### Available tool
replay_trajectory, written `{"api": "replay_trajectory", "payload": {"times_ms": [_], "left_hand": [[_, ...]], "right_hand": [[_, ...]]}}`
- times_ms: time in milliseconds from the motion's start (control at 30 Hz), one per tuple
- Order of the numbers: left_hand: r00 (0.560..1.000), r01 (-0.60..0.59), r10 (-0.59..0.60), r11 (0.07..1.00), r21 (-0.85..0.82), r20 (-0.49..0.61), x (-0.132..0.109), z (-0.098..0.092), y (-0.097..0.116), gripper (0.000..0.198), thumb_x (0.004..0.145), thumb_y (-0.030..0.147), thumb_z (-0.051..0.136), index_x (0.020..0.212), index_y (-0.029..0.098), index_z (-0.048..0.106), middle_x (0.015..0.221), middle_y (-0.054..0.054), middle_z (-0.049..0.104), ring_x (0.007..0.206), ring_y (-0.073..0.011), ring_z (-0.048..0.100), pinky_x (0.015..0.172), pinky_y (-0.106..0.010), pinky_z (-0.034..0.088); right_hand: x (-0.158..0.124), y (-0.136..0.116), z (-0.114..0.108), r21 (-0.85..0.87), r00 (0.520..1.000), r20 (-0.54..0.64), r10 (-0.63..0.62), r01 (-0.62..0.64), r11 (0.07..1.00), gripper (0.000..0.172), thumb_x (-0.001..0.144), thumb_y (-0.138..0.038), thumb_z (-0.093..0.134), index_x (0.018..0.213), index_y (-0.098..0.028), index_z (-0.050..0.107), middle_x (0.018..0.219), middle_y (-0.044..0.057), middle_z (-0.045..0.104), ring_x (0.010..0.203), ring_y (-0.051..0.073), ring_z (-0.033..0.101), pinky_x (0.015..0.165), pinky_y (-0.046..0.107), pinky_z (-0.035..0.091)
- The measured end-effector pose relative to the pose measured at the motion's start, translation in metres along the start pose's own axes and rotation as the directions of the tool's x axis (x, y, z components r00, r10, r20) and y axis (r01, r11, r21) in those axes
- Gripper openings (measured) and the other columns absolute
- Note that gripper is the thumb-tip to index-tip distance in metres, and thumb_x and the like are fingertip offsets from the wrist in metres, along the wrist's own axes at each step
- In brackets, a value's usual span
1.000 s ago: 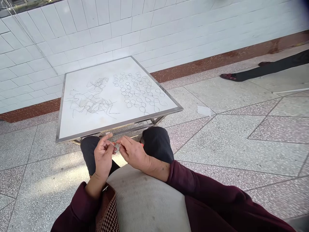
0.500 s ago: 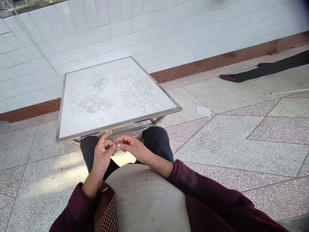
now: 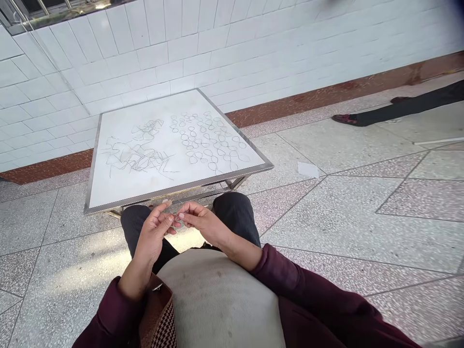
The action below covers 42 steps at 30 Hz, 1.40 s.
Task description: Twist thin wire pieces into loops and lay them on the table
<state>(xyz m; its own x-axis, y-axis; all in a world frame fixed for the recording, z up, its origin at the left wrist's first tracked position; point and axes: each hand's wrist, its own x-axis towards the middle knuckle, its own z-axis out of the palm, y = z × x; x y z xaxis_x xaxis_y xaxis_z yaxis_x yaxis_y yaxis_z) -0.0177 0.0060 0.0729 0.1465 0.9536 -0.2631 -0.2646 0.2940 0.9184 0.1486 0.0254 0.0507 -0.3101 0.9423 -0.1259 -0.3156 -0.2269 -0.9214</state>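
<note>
Between my fingertips is a thin, pale wire loop, small and partly hidden by my fingers. My left hand pinches one side of it, and my right hand pinches the other. Both hands are held over my knees in dark trousers. Beyond them stands a white-topped table with a metal frame. On its left half lies a tangle of bent thin wire, and on its right half lies a spread of linked wire loops.
A white tiled wall with a reddish-brown skirting runs behind the table. A scrap of white paper lies on the terrazzo floor. At the upper right, another person's leg and foot stand on the floor.
My hands have drawn slightly lower and closer around the wire loop, which now shows smaller between my fingers. The view has shifted a little, and the table sits slightly lower.
</note>
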Motion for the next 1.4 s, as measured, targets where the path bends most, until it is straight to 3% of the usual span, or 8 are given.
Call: {"api": "replay_trajectory", "payload": {"times_ms": [167, 400, 700, 833, 1100, 1400], "left_hand": [[1.000, 0.006, -0.006, 1.000, -0.008, 0.015, -0.002, 0.001, -0.002, 0.051, 0.079, 0.030, 0.076, 0.127, 0.019, 0.060, 0.091, -0.005, 0.070, 0.082, -0.0161, 0.066, 0.070, -0.027, 0.051], [0.999, 0.010, -0.013, 0.998, -0.064, -0.037, 0.004, 0.003, -0.009, 0.052, 0.070, 0.022, 0.081, 0.119, 0.021, 0.064, 0.085, -0.002, 0.069, 0.078, -0.0138, 0.064, 0.067, -0.024, 0.050], [0.999, 0.022, -0.023, 1.000, -0.011, -0.039, 0.004, 0.001, -0.009, 0.051, 0.069, 0.024, 0.082, 0.116, 0.019, 0.065, 0.077, -0.001, 0.068, 0.072, -0.0139, 0.064, 0.068, -0.027, 0.051], [0.998, 0.019, -0.019, 1.000, -0.004, -0.063, 0.004, 0.001, -0.010, 0.049, 0.069, 0.025, 0.082, 0.114, 0.019, 0.064, 0.076, -0.001, 0.070, 0.069, -0.0139, 0.063, 0.064, -0.025, 0.049], [0.999, -0.039, 0.037, 0.998, -0.043, -0.040, 0.005, 0.001, -0.013, 0.050, 0.070, 0.022, 0.082, 0.116, 0.020, 0.064, 0.073, 0.003, 0.064, 0.066, -0.0112, 0.060, 0.069, -0.028, 0.048], [0.995, -0.001, -0.006, 0.998, -0.069, -0.102, 0.002, 0.005, -0.015, 0.049, 0.066, 0.024, 0.084, 0.111, 0.018, 0.066, 0.074, 0.002, 0.065, 0.066, -0.0112, 0.061, 0.064, -0.025, 0.048]], "right_hand": [[-0.001, 0.001, -0.004, 0.066, 0.999, 0.009, 0.054, -0.054, 0.996, 0.028, 0.077, -0.043, 0.077, 0.082, -0.019, 0.065, 0.078, -0.002, 0.063, 0.064, 0.009, 0.049, 0.063, 0.025, 0.039], [0.001, 0.003, -0.007, 0.048, 0.997, 0.032, 0.075, -0.076, 0.996, 0.030, 0.079, -0.046, 0.074, 0.085, -0.018, 0.065, 0.074, -0.002, 0.061, 0.062, 0.010, 0.049, 0.062, 0.025, 0.039], [0.000, 0.000, -0.003, -0.084, 0.998, 0.020, -0.059, 0.061, 0.995, 0.028, 0.082, -0.047, 0.069, 0.080, -0.020, 0.061, 0.068, -0.004, 0.053, 0.062, 0.011, 0.047, 0.063, 0.027, 0.042], [0.000, 0.000, -0.001, -0.054, 0.998, 0.003, -0.067, 0.067, 0.996, 0.028, 0.080, -0.045, 0.071, 0.088, -0.021, 0.058, 0.067, -0.006, 0.052, 0.059, 0.010, 0.048, 0.061, 0.026, 0.042], [-0.002, 0.000, -0.003, -0.081, 0.998, 0.052, -0.028, 0.032, 0.996, 0.027, 0.082, -0.044, 0.070, 0.086, -0.020, 0.060, 0.070, -0.004, 0.058, 0.062, 0.011, 0.052, 0.063, 0.027, 0.044], [-0.001, 0.002, -0.003, -0.105, 0.998, 0.052, -0.043, 0.049, 0.993, 0.025, 0.080, -0.043, 0.072, 0.082, -0.021, 0.060, 0.071, -0.004, 0.056, 0.061, 0.010, 0.050, 0.062, 0.028, 0.044]]}}
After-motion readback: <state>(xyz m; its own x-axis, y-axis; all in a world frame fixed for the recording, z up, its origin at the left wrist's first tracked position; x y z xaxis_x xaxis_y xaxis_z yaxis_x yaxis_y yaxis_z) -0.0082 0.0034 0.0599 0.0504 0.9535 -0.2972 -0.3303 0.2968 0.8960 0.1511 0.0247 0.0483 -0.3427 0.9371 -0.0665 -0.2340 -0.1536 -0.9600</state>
